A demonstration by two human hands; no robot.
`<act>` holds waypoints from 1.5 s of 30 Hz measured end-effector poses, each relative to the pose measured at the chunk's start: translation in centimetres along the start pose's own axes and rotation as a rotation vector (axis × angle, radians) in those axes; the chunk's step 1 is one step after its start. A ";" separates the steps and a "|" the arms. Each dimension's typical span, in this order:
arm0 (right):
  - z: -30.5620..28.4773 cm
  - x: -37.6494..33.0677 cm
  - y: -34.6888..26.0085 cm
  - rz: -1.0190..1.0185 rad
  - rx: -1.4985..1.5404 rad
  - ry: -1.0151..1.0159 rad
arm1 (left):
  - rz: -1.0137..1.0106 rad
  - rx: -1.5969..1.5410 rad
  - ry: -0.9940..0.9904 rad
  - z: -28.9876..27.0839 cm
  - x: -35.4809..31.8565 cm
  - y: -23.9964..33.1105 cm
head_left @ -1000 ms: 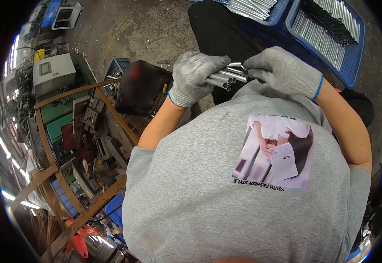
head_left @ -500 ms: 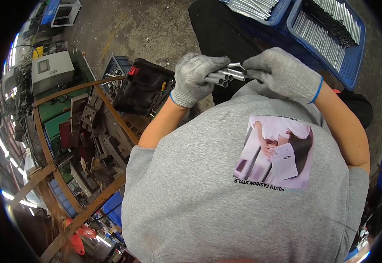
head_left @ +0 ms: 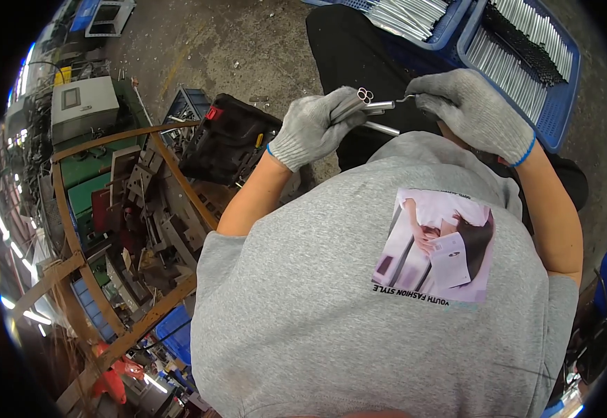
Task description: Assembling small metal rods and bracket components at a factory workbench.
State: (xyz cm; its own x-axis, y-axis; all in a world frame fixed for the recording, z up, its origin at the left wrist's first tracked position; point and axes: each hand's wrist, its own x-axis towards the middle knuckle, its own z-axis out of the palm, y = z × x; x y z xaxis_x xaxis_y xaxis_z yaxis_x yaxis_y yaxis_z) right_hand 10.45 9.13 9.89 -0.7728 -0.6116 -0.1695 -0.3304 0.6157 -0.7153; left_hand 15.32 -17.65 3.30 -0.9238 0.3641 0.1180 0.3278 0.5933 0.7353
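Note:
My left hand [head_left: 315, 127], in a grey knit glove with a blue cuff, is closed around several short silver metal tubes [head_left: 381, 106]. Two of their open round ends face up, while one tube [head_left: 383, 128] sticks out lower, toward my right hand. My gloved right hand [head_left: 472, 113] pinches a thin bent metal wire [head_left: 405, 99] between thumb and fingers. The wire's free end is close to the tube ends; whether it touches them is too small to tell. Both hands are in front of my grey shirt, above my dark trousers.
Blue plastic baskets stand at the upper right; the nearer basket [head_left: 558, 129] holds silver tubes and a row of black pieces. On the left are a black open case [head_left: 223, 139], a rusty metal frame [head_left: 178, 171] and a grey machine box [head_left: 84, 110].
My left hand has turned, tilting the tubes so that their ends point differently and spread apart. My right hand has moved right, away from the tubes, and the bent wire now shows.

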 end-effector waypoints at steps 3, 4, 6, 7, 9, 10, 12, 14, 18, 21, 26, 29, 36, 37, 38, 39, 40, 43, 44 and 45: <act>-0.3 -0.4 -0.6 0.042 0.027 -0.013 | -0.073 -0.077 -0.075 -0.2 0.1 -0.1; -0.2 -0.4 -0.7 0.043 0.027 -0.013 | -0.054 -0.051 -0.068 -0.3 0.1 -0.1; -0.1 -0.5 -0.7 0.055 0.015 -0.017 | -0.011 -0.001 -0.056 -0.3 0.2 0.0; 0.0 -0.5 -0.7 0.061 0.009 -0.020 | -0.010 -0.002 -0.057 -0.3 0.3 0.1; 0.6 -0.6 -0.3 0.025 -0.028 -0.003 | 0.007 0.019 -0.058 -0.4 0.3 0.3; 0.9 -0.6 0.0 -0.014 -0.064 0.013 | 0.013 0.030 -0.059 -0.4 0.3 0.4; 1.0 -0.4 0.0 -0.054 -0.100 0.028 | 0.005 0.024 -0.052 -0.3 0.2 0.6; 0.9 0.0 -0.2 -0.023 -0.129 -0.025 | -0.009 0.014 -0.038 -0.3 0.2 0.8; 1.2 0.4 -1.0 0.062 -0.217 -0.160 | 0.087 0.140 -0.037 -0.8 0.4 1.3; 1.2 0.1 -1.3 0.074 -0.236 -0.222 | 0.171 0.194 0.071 -0.3 0.3 1.0; 0.5 0.1 -1.6 0.034 -0.163 -0.171 | 0.244 0.318 0.097 -0.6 0.4 1.0; 0.5 0.5 -1.0 0.022 -0.126 -0.135 | 0.236 0.297 0.069 -0.9 0.4 1.4; 1.3 0.6 -0.8 0.100 -0.116 -0.213 | 0.209 0.278 0.086 -0.4 0.3 1.0; 1.2 0.4 -1.3 0.103 -0.117 -0.224 | 0.211 0.289 0.096 -0.3 0.3 1.1; 1.0 0.2 -1.7 0.105 -0.118 -0.235 | 0.213 0.300 0.107 -0.3 0.3 1.1; 0.9 0.0 -1.9 0.107 -0.118 -0.246 | 0.212 0.300 0.106 -0.3 0.2 1.1; 0.8 0.0 -1.9 0.108 -0.118 -0.246 | 0.216 0.312 0.106 -0.3 0.3 1.1; 0.6 0.1 -1.8 0.051 -0.112 -0.128 | 0.223 0.336 0.106 -0.5 0.2 1.1; 0.7 0.3 -1.5 0.052 -0.112 -0.129 | 0.215 0.335 0.087 -0.7 0.2 1.1; 0.6 0.7 -1.0 0.020 -0.092 -0.116 | 0.211 0.337 0.069 -0.9 0.3 1.2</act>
State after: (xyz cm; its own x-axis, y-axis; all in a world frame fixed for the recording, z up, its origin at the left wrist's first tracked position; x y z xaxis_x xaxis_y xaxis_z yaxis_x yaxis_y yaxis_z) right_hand 10.64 7.76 10.09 -0.7136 -0.6486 -0.2646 -0.3679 0.6685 -0.6464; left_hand 15.29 -17.45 4.79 -0.8368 0.4607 0.2958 0.5473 0.7171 0.4315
